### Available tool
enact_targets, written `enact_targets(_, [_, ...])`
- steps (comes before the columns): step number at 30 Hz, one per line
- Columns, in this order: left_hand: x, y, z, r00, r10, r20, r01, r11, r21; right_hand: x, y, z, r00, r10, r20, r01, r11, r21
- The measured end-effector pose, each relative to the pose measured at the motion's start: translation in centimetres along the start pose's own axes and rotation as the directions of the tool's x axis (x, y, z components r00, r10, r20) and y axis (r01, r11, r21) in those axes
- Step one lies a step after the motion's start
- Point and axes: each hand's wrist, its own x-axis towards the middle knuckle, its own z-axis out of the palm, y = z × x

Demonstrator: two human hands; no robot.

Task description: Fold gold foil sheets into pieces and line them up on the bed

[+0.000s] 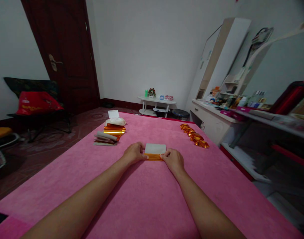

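Note:
A small sheet of paper (155, 149), white on top with a gold-orange folded strip along its near edge, lies on the pink cloth (152, 199) in the middle of the surface. My left hand (133, 153) pinches its left end with the fingers closed. My right hand (172, 159) pinches its right end, fingers closed too. Both hands rest on the cloth.
A stack of gold foil and white sheets (109, 134) lies at the far left with a white wipes pack (115, 119) behind it. A row of folded gold pieces (194, 135) runs along the far right. A cluttered desk (231, 109) stands at right, a dark door (64, 53) at back left.

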Motion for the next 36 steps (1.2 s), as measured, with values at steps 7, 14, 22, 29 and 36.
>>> enact_targets(7, [0.4, -0.2, -0.1, 0.996, -0.032, 0.085, 0.036, 0.998, -0.043, 0.1, 0.4, 0.1, 1.000, 0.017, 0.003, -0.017, 0.987, 0.158])
enact_targets(14, [-0.8, 0.6, -0.2, 0.996, -0.047, 0.075, 0.069, 0.942, -0.327, 0.5, 1.0, 0.9, 0.997, -0.028, -0.072, 0.058, 0.886, 0.460])
enact_targets(22, [-1.3, 2.2, -0.2, 0.995, -0.067, 0.076, 0.101, 0.621, -0.778, 0.9, 0.3, 0.8, 0.998, -0.040, -0.042, 0.058, 0.721, 0.691])
enact_targets(29, [-2.0, 3.5, -0.5, 0.990, -0.125, 0.063, 0.124, 0.570, -0.812, 0.3, -0.8, 0.3, 0.990, 0.085, 0.112, -0.141, 0.554, 0.821])
enact_targets(36, [-2.3, 3.9, -0.6, 0.926, -0.101, 0.363, 0.363, 0.493, -0.790, 0.0, -1.2, 0.3, 0.994, 0.098, 0.042, -0.087, 0.523, 0.848])
